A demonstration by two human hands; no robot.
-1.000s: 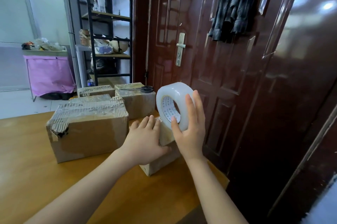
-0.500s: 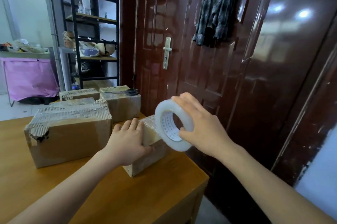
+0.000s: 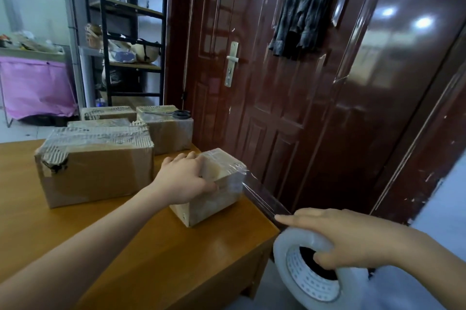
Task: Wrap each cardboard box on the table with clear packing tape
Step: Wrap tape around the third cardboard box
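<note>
A small cardboard box (image 3: 214,198) with tape over its top stands near the right corner of the wooden table (image 3: 141,254). My left hand (image 3: 185,179) lies on the box's left side, thumb against its front face, holding it in place. My right hand (image 3: 350,239) grips a big roll of clear tape (image 3: 317,282) low and to the right, off the table's edge, thumb inside the core. A taut strip of tape (image 3: 262,198) runs from the box's right edge down to the roll.
A larger taped box (image 3: 98,173) sits to the left, with three more boxes (image 3: 166,133) behind it; scissors (image 3: 176,114) lie on the far right one. A dark red door (image 3: 290,82) stands close on the right. Black shelves (image 3: 131,32) rise behind the table.
My right hand has pulled the roll from beside the box down and right past the table's edge, drawing out a long strip of tape. My left hand has stayed on the box.
</note>
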